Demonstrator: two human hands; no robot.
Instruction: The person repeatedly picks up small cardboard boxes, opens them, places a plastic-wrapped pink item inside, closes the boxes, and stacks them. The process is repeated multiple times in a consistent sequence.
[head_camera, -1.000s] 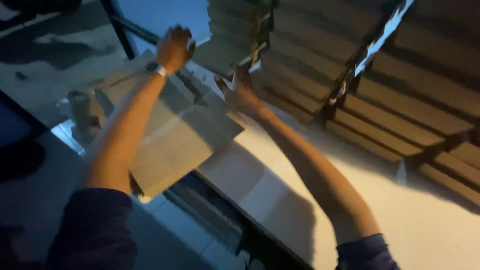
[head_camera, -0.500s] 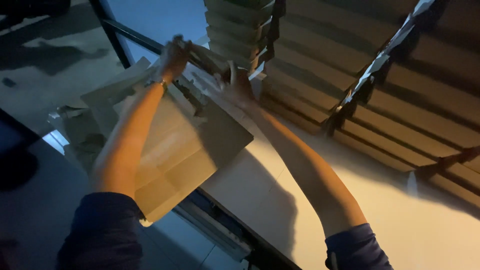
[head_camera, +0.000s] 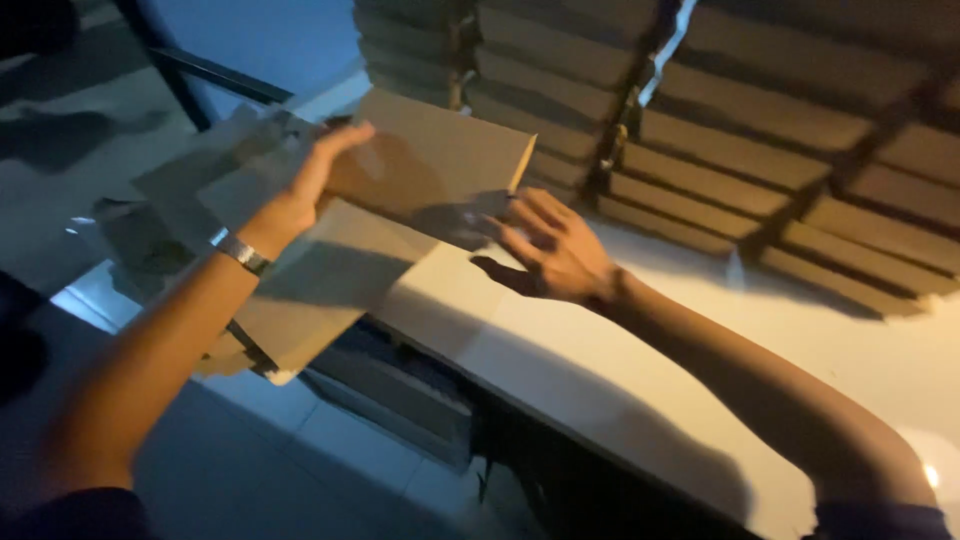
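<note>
My left hand grips the upper edge of a flat cardboard sheet, fingers curled over it near a folded box panel that tilts up just behind. There is a metal watch on that wrist. The sheet lies partly on the white counter and juts out past its near edge, over the tiled floor. My right hand is spread wide, fingers apart, at the panel's right corner; the fingertips look to be touching or just beside the cardboard (the light is too dim for me to tell which), and it clasps nothing. More loose cardboard pieces lie to the left, under and behind the sheet. Along the back of the counter stand tall stacks of flat cardboard, bound with dark straps, filling the top of the view. Both of my forearms are bare, with dark sleeves at the upper arms.
</note>
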